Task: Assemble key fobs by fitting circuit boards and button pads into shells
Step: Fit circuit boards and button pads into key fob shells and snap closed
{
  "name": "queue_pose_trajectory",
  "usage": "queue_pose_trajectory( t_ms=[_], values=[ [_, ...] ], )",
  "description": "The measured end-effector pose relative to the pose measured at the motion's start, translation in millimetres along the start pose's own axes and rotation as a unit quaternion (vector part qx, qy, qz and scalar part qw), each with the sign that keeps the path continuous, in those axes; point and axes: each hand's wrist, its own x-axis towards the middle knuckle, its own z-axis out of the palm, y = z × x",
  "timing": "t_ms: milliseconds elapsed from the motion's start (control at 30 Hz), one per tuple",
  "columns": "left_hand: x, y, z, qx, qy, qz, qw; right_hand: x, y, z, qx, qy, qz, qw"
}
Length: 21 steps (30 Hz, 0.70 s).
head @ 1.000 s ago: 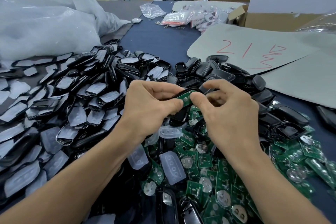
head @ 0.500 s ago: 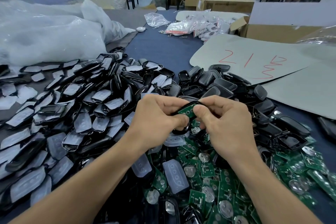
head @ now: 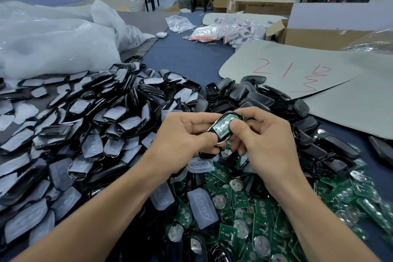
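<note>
My fingers (head: 235, 126) are clamped on one shell (head: 239, 117), held above the heap. My left hand (head: 182, 134) is pinching its near end, and my right hand (head: 270, 144) is thumbing the circuit board (head: 222, 128) down into it. I judge the board is nearly seated. I cannot tell whether a pad lies under it.

Under my hands, along the near edge of the worktop (head: 187, 59), loose boards (head: 265, 219) and button pads (head: 202, 206) are waiting. Pad-fitted shells (head: 85, 134) are piling up toward the left edge, and empty shells (head: 251, 95) toward the right. Plenty is waiting to be assembled.
</note>
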Motion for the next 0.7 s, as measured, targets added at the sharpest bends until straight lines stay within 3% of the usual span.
queue_pose_trajectory(
  t_ms=[133, 267, 433, 633, 700],
  values=[
    [-1, 0, -3, -0.030, -0.018, -0.015, 0.999, -3, -2, -1, -0.022, 0.025, -0.008, 0.999],
    [0, -3, -3, -0.014, 0.008, -0.019, 1.000, -9, -7, 0, -0.109, 0.068, -0.056, 0.990],
    [-1, -3, -1, 0.012, 0.029, 0.000, 0.999, -11, -11, 3, -0.125, 0.066, -0.062, 0.988],
    [-2, -2, 1, 0.081, 0.092, 0.032, 0.992, -13, -11, 10, -0.119, 0.020, -0.060, 0.991],
    [-3, -3, 2, 0.199, 0.099, 0.074, 0.972, -13, -9, 10, -0.097, 0.008, -0.055, 0.994]
  ],
)
